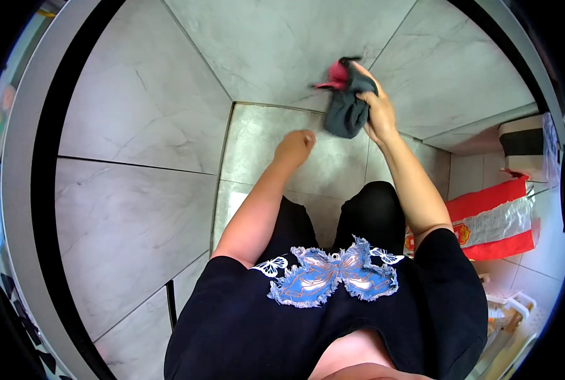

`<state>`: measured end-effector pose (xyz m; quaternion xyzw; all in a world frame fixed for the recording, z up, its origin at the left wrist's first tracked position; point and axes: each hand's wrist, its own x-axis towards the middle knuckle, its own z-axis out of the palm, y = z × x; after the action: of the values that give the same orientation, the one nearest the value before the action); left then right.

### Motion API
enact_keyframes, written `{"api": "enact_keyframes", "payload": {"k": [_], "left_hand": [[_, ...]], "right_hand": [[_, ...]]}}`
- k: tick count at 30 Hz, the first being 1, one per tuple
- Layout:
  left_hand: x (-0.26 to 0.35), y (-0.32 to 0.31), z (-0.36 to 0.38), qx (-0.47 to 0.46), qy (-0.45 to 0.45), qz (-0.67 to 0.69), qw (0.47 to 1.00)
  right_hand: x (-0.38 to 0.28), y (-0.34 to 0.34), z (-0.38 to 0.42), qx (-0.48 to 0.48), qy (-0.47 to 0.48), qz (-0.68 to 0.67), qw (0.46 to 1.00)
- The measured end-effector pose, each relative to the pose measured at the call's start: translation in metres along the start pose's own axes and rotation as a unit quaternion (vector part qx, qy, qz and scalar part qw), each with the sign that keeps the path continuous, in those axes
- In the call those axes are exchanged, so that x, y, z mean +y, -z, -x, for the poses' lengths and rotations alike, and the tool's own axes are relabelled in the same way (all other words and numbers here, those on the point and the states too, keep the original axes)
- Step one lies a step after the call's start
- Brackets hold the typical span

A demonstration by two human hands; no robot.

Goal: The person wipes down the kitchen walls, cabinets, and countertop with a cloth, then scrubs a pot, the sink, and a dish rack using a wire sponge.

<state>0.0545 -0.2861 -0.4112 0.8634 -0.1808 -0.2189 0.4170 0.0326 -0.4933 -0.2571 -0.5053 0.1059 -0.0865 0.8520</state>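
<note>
A dark grey, soft piece of cloth (347, 114) with a pink part (338, 75) and a black tip hangs from my right hand (378, 113). My thumb presses on its near side, while most of the other fingers are behind it. The cloth is bunched up and its top edge is blurred, so its exact kind does not show. To its left, apart from it, my left hand (295, 148) is curled into a loose fist, slightly smeared by motion. Nothing shows in that fist. Both hands are in front of my black-clad knees (372, 212).
Grey marbled panels (136, 82) with dark seams stand ahead and to the left. Pale floor tiles (257, 139) lie below my hands. At the right are a red and clear plastic package (491, 218), a black-and-white box (523, 144) and a white-rimmed container (518, 307).
</note>
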Motion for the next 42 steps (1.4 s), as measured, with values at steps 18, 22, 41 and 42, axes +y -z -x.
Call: {"api": "enact_keyframes", "payload": {"k": [18,22,41,42], "left_hand": [[0.062,0.072,0.057,0.360,-0.224,0.069,0.903],[0.069,0.051,0.048,0.273,-0.099,0.227,0.930],[0.103,0.287,0.212,0.632,-0.241,-0.499,0.541],[0.105,0.290,0.212,0.598,-0.073,-0.590,0.538]], "right_hand": [[0.118,0.002,-0.018,0.014,-0.380,-0.252,0.890],[0.077,-0.043,-0.008,-0.061,-0.331,-0.181,0.924],[0.120,-0.075,0.000,-0.113,-0.094,0.192,0.970],[0.125,-0.075,-0.001,-0.111,-0.094,0.189,0.971]]}}
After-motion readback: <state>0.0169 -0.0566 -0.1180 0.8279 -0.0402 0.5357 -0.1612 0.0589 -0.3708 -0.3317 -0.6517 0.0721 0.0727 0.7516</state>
